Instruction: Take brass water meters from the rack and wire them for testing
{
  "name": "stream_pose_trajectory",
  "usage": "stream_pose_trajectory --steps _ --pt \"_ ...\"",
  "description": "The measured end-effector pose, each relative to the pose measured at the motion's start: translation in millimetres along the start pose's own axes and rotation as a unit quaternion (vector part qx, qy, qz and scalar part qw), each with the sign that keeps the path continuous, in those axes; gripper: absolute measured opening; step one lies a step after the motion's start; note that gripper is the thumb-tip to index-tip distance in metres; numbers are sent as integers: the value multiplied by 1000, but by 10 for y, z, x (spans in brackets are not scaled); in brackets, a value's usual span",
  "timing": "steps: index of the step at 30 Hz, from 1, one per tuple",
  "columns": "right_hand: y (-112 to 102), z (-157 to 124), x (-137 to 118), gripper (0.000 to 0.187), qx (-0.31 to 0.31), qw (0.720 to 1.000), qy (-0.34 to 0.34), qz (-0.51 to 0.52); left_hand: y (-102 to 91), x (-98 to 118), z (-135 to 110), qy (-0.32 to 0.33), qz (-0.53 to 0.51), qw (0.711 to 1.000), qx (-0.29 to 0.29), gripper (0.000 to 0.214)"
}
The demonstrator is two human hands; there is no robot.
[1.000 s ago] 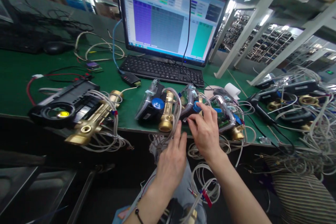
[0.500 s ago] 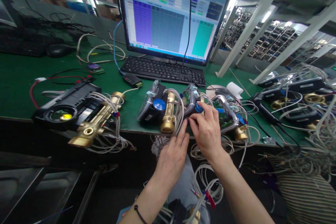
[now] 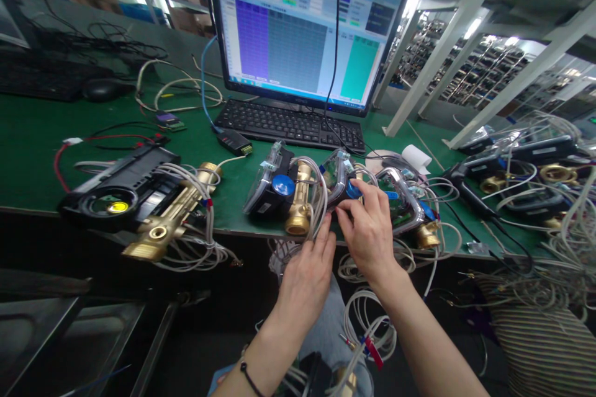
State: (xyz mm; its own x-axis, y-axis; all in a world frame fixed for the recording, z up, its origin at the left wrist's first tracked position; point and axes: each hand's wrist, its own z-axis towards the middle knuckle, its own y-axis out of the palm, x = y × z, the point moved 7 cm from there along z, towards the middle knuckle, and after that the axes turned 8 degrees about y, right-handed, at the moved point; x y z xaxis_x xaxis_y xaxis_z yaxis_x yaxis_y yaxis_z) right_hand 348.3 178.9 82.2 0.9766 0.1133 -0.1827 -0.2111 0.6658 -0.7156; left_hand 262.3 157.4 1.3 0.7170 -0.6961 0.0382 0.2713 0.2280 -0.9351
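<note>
In the middle of the bench's front edge, a meter with a clear cover (image 3: 336, 175) stands between two others. My right hand (image 3: 372, 232) has its fingers bent around the front of this meter, the index finger at its blue round cap (image 3: 352, 190) and the thumb just below. My left hand (image 3: 308, 276) has its fingers stretched toward the meter's lower edge, beside grey cables (image 3: 319, 201); its fingertips are partly hidden. Left of it stand another meter (image 3: 270, 189) and its brass pipe body (image 3: 300, 201). A third clear-covered meter (image 3: 405, 205) lies right of my right hand.
A larger black meter (image 3: 135, 189) with brass pipe overhangs the front edge at left. Behind are a keyboard (image 3: 288, 124), a monitor (image 3: 298, 43) and a small black adapter (image 3: 234, 142). Meters and tangled cables (image 3: 572, 223) crowd the right. Coiled cable (image 3: 367, 316) hangs over my lap.
My left wrist and forearm have shifted very slightly to the right. My right hand stays at the blue cap, and the meters keep their places.
</note>
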Motion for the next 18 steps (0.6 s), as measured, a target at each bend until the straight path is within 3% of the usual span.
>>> stream_pose_trajectory --steps 18 --pt "49 -75 -17 9 24 999 -10 -37 3 21 60 -38 28 997 -55 54"
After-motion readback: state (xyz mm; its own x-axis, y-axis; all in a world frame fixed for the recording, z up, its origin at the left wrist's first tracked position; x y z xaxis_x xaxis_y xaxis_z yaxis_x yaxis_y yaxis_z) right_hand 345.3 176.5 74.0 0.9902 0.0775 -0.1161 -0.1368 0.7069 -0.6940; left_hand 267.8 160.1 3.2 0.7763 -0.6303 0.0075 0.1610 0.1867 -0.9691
